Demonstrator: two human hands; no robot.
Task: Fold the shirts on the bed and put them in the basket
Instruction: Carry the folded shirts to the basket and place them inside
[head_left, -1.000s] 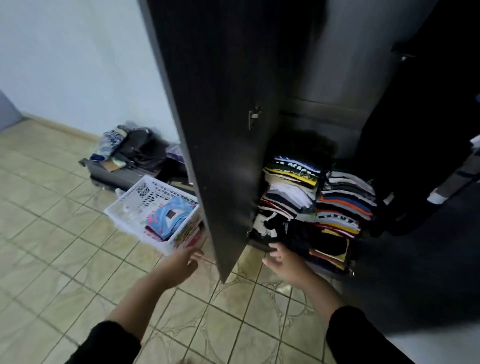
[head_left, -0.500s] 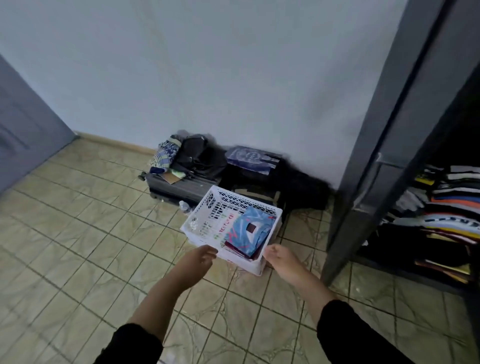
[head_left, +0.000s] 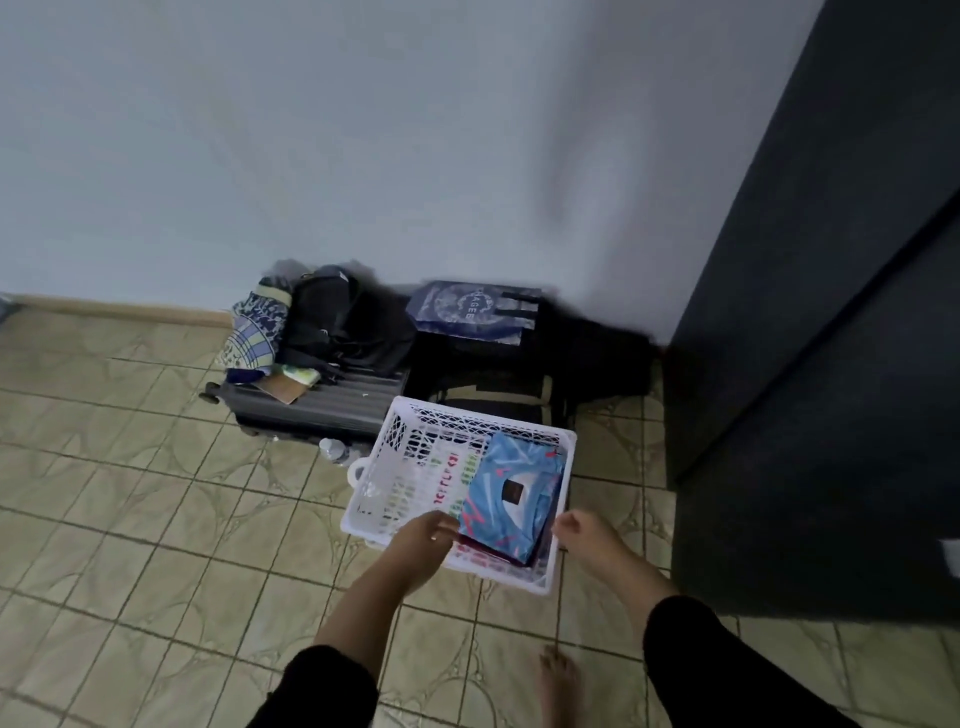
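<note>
While both hands (head_left: 423, 540) (head_left: 584, 535) meet basket (head_left: 379, 457) near rim, tiles (head_left: 130, 519) left lie bare.

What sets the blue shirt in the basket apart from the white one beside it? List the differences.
The blue shirt fills the right half of the white basket and carries pink marks and a dark square patch; the white shirt lies left, with rows of coloured print. The blue one sits higher. Both are folded flat.

Hands (head_left: 498, 540) moved from wardrobe to basket (head_left: 563, 470) near rim.
</note>
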